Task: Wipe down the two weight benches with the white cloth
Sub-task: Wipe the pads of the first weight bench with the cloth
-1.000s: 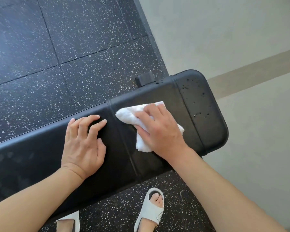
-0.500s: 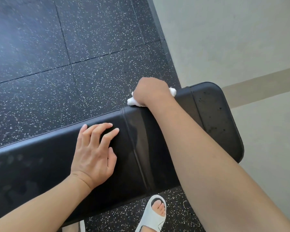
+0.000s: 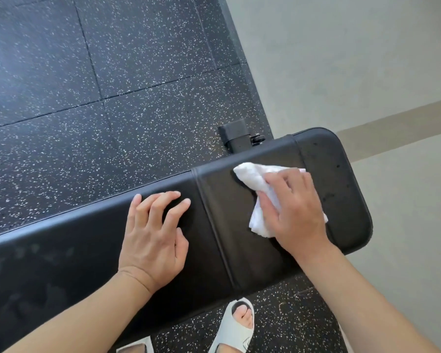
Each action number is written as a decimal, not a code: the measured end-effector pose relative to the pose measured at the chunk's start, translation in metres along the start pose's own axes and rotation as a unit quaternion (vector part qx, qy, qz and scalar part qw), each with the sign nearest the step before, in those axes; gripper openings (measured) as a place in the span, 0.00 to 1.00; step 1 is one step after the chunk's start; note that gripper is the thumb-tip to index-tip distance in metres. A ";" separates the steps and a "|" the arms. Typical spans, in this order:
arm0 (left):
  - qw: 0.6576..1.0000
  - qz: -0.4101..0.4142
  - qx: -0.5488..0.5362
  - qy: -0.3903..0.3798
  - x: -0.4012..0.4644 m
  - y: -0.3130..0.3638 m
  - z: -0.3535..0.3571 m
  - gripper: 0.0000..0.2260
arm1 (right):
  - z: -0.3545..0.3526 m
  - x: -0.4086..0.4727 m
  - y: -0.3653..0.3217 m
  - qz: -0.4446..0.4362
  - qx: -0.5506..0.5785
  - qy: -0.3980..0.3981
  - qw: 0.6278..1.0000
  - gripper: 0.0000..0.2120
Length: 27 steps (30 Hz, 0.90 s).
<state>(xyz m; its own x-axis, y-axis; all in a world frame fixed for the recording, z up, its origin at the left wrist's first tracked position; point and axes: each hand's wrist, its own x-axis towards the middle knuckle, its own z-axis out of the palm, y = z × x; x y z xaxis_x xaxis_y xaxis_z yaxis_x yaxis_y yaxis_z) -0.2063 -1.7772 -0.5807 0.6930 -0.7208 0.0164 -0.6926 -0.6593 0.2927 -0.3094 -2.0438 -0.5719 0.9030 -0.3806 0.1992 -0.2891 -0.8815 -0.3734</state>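
Observation:
One black padded weight bench [image 3: 61,250] runs across the view from lower left to its rounded end at the right. My right hand [image 3: 295,212] grips the crumpled white cloth [image 3: 255,179] and presses it on the pad's end section, just right of the seam. A few small droplets dot the pad's far right end. My left hand [image 3: 153,235] lies flat on the pad left of the seam, fingers spread. A second bench is not in view.
A black metal bench foot [image 3: 236,135] sticks out behind the pad. Speckled black rubber tiles [image 3: 87,98] cover the floor on the left, and pale smooth flooring [image 3: 354,59] starts past the bench's right end. My feet in white sandals [image 3: 236,324] stand close to the near side.
My right hand came back from the far edge of the pad with the cloth and now rests on the top surface again. The left hand has stayed in place.

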 end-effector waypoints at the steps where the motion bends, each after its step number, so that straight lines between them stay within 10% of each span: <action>1: 1.000 0.003 0.000 0.002 -0.001 -0.001 0.001 0.23 | 0.004 0.015 -0.001 0.035 -0.014 0.014 0.999 0.10; 5: 1.000 0.002 -0.003 0.002 -0.002 -0.002 0.002 0.24 | 0.033 0.085 -0.047 0.126 -0.066 -0.008 0.990 0.12; 11: 1.000 -0.007 -0.006 0.006 0.000 -0.002 0.001 0.23 | 0.084 0.113 -0.140 0.015 -0.053 -0.165 0.985 0.14; 18: 1.000 -0.004 0.003 0.001 0.001 -0.001 0.000 0.24 | 0.050 0.073 -0.083 -0.053 0.054 -0.011 0.997 0.11; 27: 1.000 -0.004 0.008 -0.006 0.000 -0.001 -0.001 0.24 | 0.032 0.012 -0.052 0.121 0.008 0.087 0.989 0.11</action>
<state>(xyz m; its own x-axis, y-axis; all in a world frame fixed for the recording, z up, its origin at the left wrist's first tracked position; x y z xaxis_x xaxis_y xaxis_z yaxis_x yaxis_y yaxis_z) -0.2055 -1.7769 -0.5804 0.6964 -0.7177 0.0028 -0.6899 -0.6683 0.2783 -0.2734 -1.9936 -0.5791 0.7393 -0.6230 0.2555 -0.4828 -0.7550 -0.4437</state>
